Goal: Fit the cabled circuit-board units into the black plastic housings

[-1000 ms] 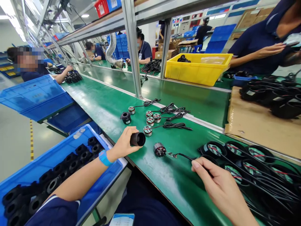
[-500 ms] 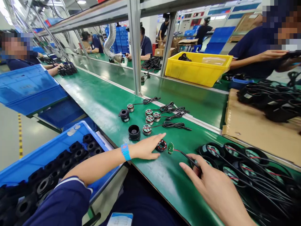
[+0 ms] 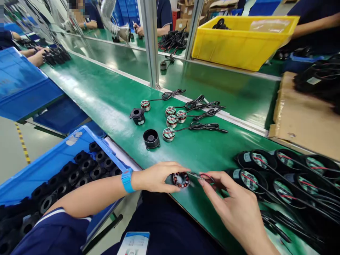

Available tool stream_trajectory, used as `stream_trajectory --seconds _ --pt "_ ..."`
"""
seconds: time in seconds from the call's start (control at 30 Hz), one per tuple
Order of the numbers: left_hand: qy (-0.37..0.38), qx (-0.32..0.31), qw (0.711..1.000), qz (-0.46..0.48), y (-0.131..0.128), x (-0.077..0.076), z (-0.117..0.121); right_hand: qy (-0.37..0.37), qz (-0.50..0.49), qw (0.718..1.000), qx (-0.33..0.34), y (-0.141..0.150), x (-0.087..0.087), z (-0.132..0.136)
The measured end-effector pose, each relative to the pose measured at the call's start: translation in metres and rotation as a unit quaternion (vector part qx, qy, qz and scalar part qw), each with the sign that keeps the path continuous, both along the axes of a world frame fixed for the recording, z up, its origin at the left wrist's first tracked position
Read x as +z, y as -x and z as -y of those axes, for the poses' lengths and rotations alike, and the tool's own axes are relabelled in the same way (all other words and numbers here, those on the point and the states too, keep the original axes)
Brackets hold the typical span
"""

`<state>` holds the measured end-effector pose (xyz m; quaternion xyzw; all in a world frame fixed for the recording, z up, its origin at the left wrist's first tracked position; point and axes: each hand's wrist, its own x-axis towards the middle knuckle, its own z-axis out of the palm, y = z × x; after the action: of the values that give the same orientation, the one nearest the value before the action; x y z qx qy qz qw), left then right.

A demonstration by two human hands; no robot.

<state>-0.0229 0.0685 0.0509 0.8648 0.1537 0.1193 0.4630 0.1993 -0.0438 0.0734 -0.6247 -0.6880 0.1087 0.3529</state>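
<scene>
My left hand (image 3: 156, 177), with a blue wristband, curls its thumb and fingers around a motor stator (image 3: 181, 180), a small ring with red-brown windings. My right hand (image 3: 233, 205) pinches a small circuit board (image 3: 195, 175) near its red and black wires, its edge close to the stator; whether they touch I cannot tell. Beyond my hands sit a round black housing (image 3: 151, 139) and a second black housing (image 3: 137, 116). Near them stand several finished-looking stators with green boards (image 3: 168, 134) and coiled black cables (image 3: 205, 126).
A blue bin (image 3: 77, 141) of black housings is at my left. Rows of black housings with boards and cables (image 3: 283, 191) lie at right. A metal post (image 3: 150, 46), a yellow bin (image 3: 239, 46) and cardboard (image 3: 305, 120) stand behind. Co-workers sit across the bench.
My left hand has closed around the stator, which is now nearer the bench edge. My right hand has brought the circuit board beside it. The camera view has tilted downward.
</scene>
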Motion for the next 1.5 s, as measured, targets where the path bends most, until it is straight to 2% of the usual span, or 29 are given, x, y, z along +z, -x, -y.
stream_trajectory --seconds 0.2,0.3,0.47,0.63,0.8,0.93,1.1,1.27,1.4,1.5 --pt "0.031 0.112 0.993 -0.015 -0.011 -0.013 0.018 -0.132 0.058 0.987 0.075 0.01 -0.013 0.016" --pt "0.042 0.115 0.992 -0.011 -0.012 -0.013 0.02 -0.151 0.065 0.98 0.109 0.013 -0.023 0.02" --pt "0.051 0.06 0.997 0.021 -0.006 -0.009 0.006 -0.125 0.067 0.976 0.165 0.004 -0.036 0.025" --pt "0.049 0.058 0.997 0.026 -0.006 -0.008 0.0 -0.098 0.079 0.98 0.156 -0.002 -0.041 0.029" --pt "0.025 0.061 0.997 0.041 -0.007 -0.011 0.003 -0.074 0.09 0.982 0.146 -0.006 -0.041 0.032" --pt "0.04 0.073 0.996 0.02 -0.006 -0.013 0.003 -0.061 0.067 0.985 0.148 -0.005 -0.037 0.028" --pt "0.03 0.022 0.999 0.037 -0.006 -0.015 0.001 -0.061 0.021 0.983 0.172 -0.004 -0.037 0.023" --pt "0.008 0.036 0.999 0.018 -0.006 -0.016 0.007 -0.068 0.096 0.976 0.185 -0.012 -0.04 0.036" --pt "-0.007 0.059 0.998 0.01 -0.006 -0.017 0.013 -0.059 0.168 0.967 0.182 -0.013 -0.034 0.044" --pt "-0.011 0.065 0.998 0.015 -0.006 -0.017 0.015 -0.064 0.185 0.964 0.178 -0.008 -0.028 0.042"
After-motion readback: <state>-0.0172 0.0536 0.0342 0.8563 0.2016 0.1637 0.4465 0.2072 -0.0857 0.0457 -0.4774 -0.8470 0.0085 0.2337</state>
